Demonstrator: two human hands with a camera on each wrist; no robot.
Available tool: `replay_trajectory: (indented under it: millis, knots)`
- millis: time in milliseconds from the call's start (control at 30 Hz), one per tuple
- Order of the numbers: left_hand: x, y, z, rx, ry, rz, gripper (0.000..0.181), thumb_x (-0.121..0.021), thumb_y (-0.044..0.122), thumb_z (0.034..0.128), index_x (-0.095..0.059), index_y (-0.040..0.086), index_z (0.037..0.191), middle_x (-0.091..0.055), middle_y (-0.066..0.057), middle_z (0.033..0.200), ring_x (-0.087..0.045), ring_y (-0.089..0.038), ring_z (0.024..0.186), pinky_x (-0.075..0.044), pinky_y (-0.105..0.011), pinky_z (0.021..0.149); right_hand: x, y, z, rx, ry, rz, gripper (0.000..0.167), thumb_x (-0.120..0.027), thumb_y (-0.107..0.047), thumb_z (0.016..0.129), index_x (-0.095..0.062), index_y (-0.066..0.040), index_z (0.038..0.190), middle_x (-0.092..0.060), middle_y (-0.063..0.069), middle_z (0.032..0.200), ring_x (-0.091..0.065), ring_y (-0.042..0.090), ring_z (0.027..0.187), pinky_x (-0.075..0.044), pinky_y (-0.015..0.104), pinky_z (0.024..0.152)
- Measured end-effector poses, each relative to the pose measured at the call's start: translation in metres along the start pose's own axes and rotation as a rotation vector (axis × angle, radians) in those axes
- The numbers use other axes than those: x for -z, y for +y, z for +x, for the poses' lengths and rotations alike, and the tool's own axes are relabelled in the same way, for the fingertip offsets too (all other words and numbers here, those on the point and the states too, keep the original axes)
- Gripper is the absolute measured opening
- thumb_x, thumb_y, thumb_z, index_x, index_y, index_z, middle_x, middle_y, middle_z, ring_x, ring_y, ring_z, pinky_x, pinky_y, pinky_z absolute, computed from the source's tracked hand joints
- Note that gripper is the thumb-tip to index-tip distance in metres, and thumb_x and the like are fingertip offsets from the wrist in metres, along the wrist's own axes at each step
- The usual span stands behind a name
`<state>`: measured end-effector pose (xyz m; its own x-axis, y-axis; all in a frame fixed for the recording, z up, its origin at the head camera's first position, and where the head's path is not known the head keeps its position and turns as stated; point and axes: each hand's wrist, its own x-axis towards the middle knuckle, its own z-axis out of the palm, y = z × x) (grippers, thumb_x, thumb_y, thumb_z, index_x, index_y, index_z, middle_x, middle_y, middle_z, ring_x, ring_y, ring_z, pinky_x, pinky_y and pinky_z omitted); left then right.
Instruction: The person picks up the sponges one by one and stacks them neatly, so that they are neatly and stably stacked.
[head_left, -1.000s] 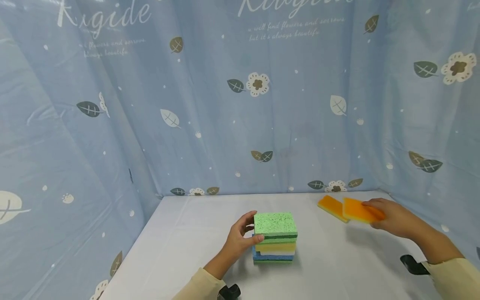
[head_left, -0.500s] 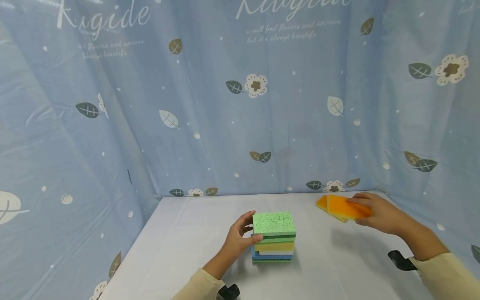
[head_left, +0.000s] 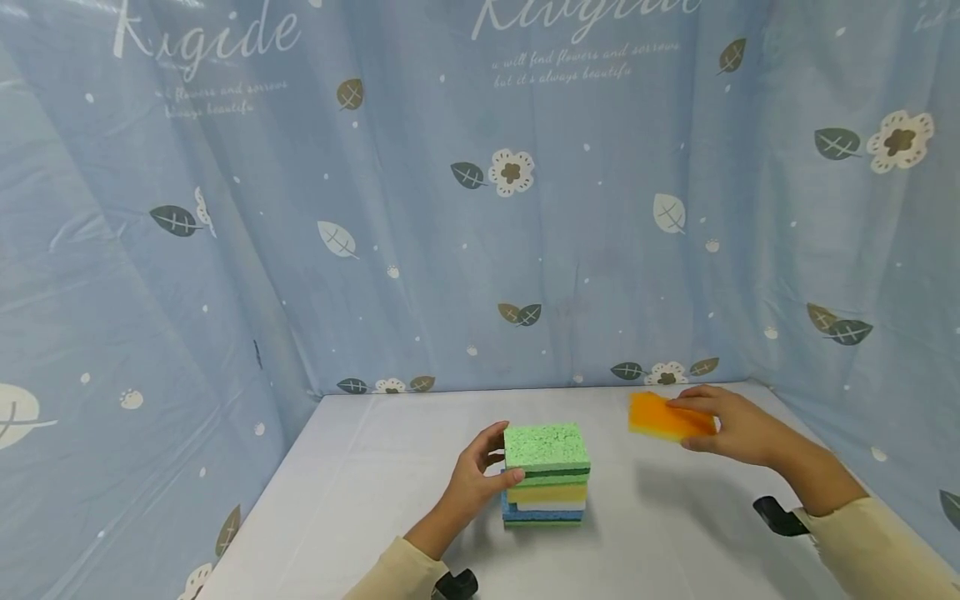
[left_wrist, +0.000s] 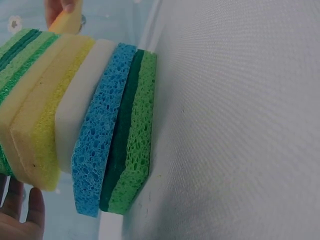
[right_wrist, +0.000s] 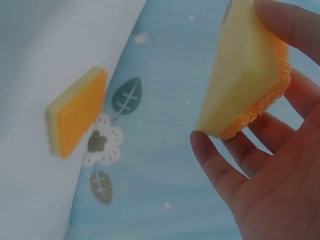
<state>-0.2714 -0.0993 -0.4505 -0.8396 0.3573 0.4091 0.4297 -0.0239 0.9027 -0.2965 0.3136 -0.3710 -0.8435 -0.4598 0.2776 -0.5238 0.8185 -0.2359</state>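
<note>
A stack of several sponges (head_left: 547, 475) stands on the white table, with a speckled green sponge (head_left: 547, 447) on top. My left hand (head_left: 471, 475) holds the stack's left side, thumb on the front and fingers behind. Seen from the left wrist, its layers include a blue sponge (left_wrist: 102, 130), a white block (left_wrist: 80, 107) and a yellow sponge (left_wrist: 47, 125). My right hand (head_left: 735, 427) pinches an orange-and-cream sponge (head_left: 667, 417) above the table, right of the stack. A second orange sponge (right_wrist: 80, 115) lies on the table in the right wrist view; the held one hides it in the head view.
The white table (head_left: 390, 467) meets a blue patterned curtain (head_left: 420, 275) at its back edge. Curtain also hangs along both sides. A black device (head_left: 780, 517) is worn at the right wrist, another black device (head_left: 456, 585) at the left.
My right hand has moved left with the orange sponge, which now covers the second orange sponge in the head view. The left hand stays at the stack.
</note>
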Motion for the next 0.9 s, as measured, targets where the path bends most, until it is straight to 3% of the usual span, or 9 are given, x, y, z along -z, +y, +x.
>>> replay_trajectory:
  millis: [667,900]
  knots:
    - [0.001,0.0,0.0,-0.031,-0.019,0.008,0.071,-0.072,0.004,0.0865,-0.035,-0.001,0.147,-0.051,-0.018,0.132,-0.047,-0.034,0.122,-0.033,-0.06,0.102,-0.008,-0.023,0.018,0.033,0.021,0.038,0.057,-0.077,-0.039,0.081,-0.064,-0.012,0.129,-0.053,0.014,0.134,-0.044,0.045,0.122,-0.031,0.07,0.096]
    - [0.005,-0.023,0.003,-0.076,-0.001,0.008,0.068,-0.071,0.004,0.0873,-0.038,0.005,0.147,-0.052,-0.016,0.131,-0.049,-0.031,0.119,-0.037,-0.057,0.101,-0.007,-0.027,0.024,0.1,0.031,0.051,0.057,-0.075,-0.041,0.084,-0.063,-0.012,0.131,-0.053,0.012,0.133,-0.048,0.041,0.119,-0.036,0.067,0.094]
